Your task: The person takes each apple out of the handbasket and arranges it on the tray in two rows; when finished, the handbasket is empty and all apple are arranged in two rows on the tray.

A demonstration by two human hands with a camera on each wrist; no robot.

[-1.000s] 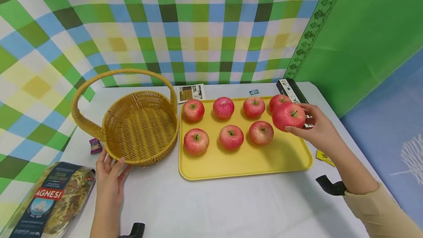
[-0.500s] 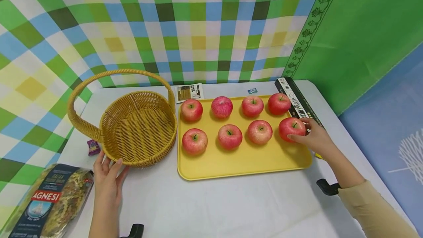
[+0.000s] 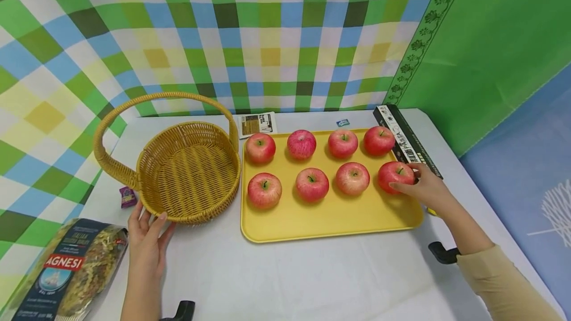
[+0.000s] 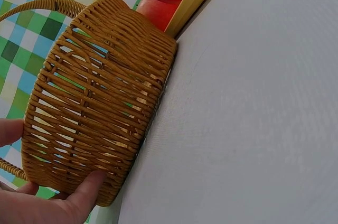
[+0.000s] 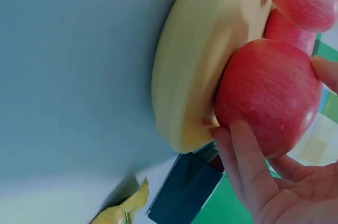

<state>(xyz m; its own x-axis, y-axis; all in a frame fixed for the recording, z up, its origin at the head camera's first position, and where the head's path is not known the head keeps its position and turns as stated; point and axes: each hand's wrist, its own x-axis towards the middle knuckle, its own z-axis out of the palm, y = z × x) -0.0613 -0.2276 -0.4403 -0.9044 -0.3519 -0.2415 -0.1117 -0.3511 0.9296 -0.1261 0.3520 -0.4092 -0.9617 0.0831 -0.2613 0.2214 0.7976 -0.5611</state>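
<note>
In the head view, a round wicker basket (image 3: 192, 180) with a tall handle stands on the left, nothing inside it. My left hand (image 3: 147, 237) rests on its near-left edge; the left wrist view has the fingers (image 4: 91, 187) lying along the woven outer wall (image 4: 95, 102). On the right, my right hand (image 3: 426, 187) holds an apple (image 3: 395, 177) between thumb and fingers at the right end of a yellow tray (image 3: 312, 227). That apple (image 5: 269, 94) appears to sit on the tray. Several other red apples (image 3: 312, 185) stand there in two rows.
A pasta bag (image 3: 73, 269) lies front left, a purple packet (image 3: 128, 197) beside the basket. Behind the tray are a printed packet (image 3: 257, 124) and a small blue packet (image 3: 343, 123). A black pasta box (image 3: 408, 140) lies at its right, with a yellow wrapper (image 5: 124, 205) nearby.
My right hand has lowered the apple from above the tray into the near row's right end, and has stayed there since half a second ago. My left hand remains at the basket.
</note>
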